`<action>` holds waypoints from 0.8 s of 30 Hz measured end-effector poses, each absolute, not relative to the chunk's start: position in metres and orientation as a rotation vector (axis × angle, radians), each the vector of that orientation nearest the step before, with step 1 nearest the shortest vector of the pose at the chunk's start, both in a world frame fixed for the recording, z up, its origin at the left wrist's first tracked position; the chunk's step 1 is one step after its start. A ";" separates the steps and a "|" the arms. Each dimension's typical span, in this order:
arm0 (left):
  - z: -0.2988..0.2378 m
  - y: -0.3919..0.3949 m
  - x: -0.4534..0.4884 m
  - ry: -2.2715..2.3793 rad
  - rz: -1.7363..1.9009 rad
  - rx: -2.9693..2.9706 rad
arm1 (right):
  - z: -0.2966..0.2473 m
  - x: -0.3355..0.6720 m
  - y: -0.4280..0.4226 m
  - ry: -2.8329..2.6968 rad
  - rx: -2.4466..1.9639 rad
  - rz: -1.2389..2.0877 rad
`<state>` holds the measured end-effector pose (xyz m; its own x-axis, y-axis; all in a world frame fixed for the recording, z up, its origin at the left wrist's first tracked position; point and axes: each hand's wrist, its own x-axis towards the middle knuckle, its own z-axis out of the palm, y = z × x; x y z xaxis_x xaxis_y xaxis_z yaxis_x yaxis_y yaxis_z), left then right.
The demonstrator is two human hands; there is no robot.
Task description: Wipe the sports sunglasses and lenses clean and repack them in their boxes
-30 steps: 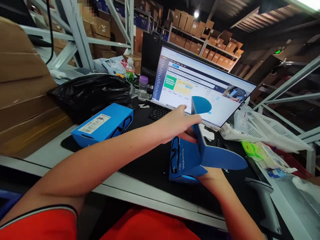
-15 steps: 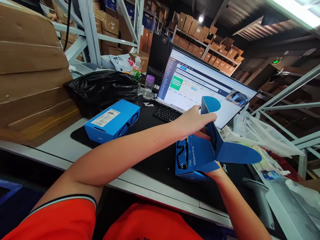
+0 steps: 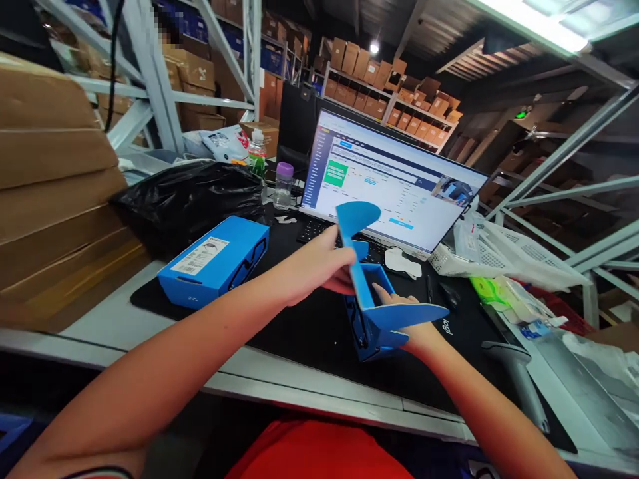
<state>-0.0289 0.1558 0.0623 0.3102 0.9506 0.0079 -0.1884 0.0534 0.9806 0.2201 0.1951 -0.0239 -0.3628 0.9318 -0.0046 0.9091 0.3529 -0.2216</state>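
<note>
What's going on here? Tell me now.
A person is handling an open blue cardboard box with both hands. The left hand grips it near a raised flap, and the right hand supports it from below, with fingers reaching inside. A closed blue box lies on the same black desk mat, with a keyboard and a monitor beyond.
</note>
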 end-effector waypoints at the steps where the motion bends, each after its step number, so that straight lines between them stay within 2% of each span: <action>1: 0.055 0.153 -0.035 0.866 1.058 1.166 | -0.023 0.216 0.195 -2.568 -1.768 0.178; 4: 0.031 0.146 -0.053 0.897 1.105 1.089 | -0.019 0.209 0.193 -2.592 -1.847 0.085; 12: -0.005 0.121 -0.078 1.019 1.077 1.006 | -0.015 0.216 0.171 -2.130 -1.715 0.250; 19: -0.006 0.102 -0.075 1.234 1.120 1.012 | 0.039 0.245 0.161 -1.651 -1.394 0.364; 21: -0.005 0.103 -0.072 1.299 1.149 1.048 | 0.051 0.266 0.162 -1.520 -1.332 0.262; 24: -0.003 0.107 -0.071 1.359 1.113 1.103 | 0.047 0.297 0.163 -1.369 -1.383 -0.120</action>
<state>-0.0714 0.1067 -0.0026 -0.0632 0.9866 -0.1505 0.0464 0.1535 0.9871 0.2972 0.1629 0.0471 0.3192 0.6256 0.7119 0.7395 0.3054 -0.6000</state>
